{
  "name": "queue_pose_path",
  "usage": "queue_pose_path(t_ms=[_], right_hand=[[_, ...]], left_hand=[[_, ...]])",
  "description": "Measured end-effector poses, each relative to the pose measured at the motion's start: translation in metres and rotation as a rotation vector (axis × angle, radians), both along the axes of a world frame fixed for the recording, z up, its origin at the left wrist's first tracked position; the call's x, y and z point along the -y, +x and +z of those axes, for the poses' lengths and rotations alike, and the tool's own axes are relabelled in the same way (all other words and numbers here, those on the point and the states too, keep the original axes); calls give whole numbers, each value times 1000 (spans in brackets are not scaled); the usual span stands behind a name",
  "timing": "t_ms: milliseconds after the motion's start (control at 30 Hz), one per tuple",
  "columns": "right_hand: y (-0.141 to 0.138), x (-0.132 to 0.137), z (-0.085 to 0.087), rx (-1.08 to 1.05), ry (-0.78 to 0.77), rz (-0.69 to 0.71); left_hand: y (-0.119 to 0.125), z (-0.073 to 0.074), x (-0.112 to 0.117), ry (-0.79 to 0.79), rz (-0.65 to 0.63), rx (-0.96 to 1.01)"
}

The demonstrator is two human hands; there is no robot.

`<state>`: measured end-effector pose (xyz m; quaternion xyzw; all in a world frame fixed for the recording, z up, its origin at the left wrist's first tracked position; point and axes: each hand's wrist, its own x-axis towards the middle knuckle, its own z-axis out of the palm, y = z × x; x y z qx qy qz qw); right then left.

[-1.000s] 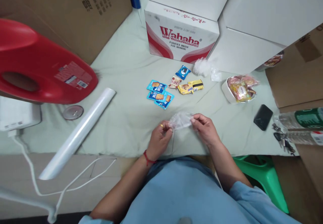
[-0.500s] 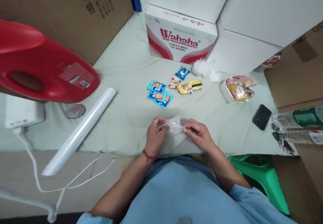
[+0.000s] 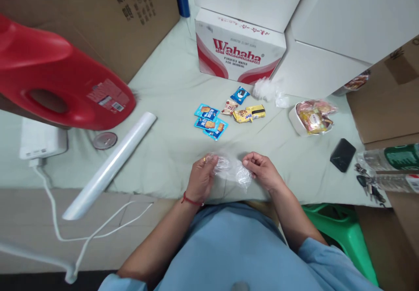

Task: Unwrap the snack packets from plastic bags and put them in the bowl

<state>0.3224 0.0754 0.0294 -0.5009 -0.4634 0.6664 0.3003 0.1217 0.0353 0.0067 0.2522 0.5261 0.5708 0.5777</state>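
Note:
Between my hands a clear plastic bag (image 3: 231,168) is held just above the table near its front edge. My left hand (image 3: 201,177) pinches the bag's left side between thumb and fingers. At the bag's right edge my right hand (image 3: 263,169) is closed in a pinch on the film. Beyond them lie several blue snack packets (image 3: 209,122), overlapping. Beside these sit a small red-and-cream packet (image 3: 229,106), a dark blue packet (image 3: 240,95) and yellow snack packets (image 3: 249,113). Crumpled clear plastic (image 3: 266,89) rests behind the snacks.
A Wahaba-style white-and-red carton (image 3: 238,48) stands at the back. On the left are a red jug (image 3: 65,81), a plastic film roll (image 3: 111,164) and a white power bank (image 3: 44,140). To the right are a white snack bowl (image 3: 297,120), a black case (image 3: 342,154), keys (image 3: 369,186) and bottles (image 3: 401,157).
The clear plastic bag has spread out wider and hangs lower between my hands. My right hand has moved slightly to the right, and the whole view has shifted a little.

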Motion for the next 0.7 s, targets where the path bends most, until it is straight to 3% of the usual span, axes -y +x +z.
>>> queue_pose_path(t_ms=[100,200,267,367,467,600,700], right_hand=[[12,3,-5,67,13,-32],[18,7,-2,161,151,-131],[16,8,4,194,272,-96],[9,6,8,269,395,33],[6,1,6,231,308,12],[12,-4,3,54,43,-3],[13,-4,0,5,-67,5]], left_hand=[[4,0,-3,-29,-11,63],[8,-1,-3,-31,25,-41],[11,0,-2,-27,20,-159],[9,4,-2,-22,-101,-215],[-1,8,-7,-3,-191,-109],[-26,8,-20,15,-128,7],[-39,5,-27,-17,-71,-87]])
